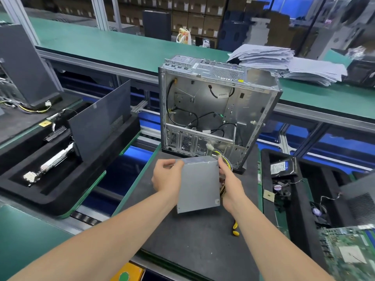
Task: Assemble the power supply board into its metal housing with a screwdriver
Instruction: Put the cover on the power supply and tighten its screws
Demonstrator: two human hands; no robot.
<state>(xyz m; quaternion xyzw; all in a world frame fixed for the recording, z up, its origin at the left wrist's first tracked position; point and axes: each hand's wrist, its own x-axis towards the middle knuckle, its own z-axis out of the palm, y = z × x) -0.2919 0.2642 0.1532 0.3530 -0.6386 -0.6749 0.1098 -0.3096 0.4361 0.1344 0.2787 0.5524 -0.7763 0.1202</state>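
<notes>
Dead centre over the mat point(182, 236), the power supply point(197, 184) is up in both hands, a plain grey metal box with its broad face turned to the camera and tilted a little. The left hand point(167, 179) grasps its left edge up near the top corner, thumb and fingers curled round the metal. The right hand point(231, 183) clasps the right edge, fingers wrapped to the far side where the wires point(224, 160) come out. Those wires, yellow among them, loop up toward 12 o'clock, and a white plug point(210, 147) shows against the lower edge of the case point(215, 110).

The case stands upright at 12 o'clock from the supply, at the far end of the mat, open side facing us, black cables trailing across its bare interior. I cannot tell whether the supply's lower edge touches the mat.

At 5 o'clock from the supply, a yellow-handled tool point(235, 229) lies on the mat, apart from both hands. Over at 3 o'clock sits a hard drive point(282, 166) in a black tray, and at 4 o'clock a green board point(349, 252). At 9 o'clock a dark panel point(99, 120) stands in a foam tray point(30, 199). Up at 1 o'clock, grey sheets point(284, 61) are stacked on the green belt point(121, 45).
</notes>
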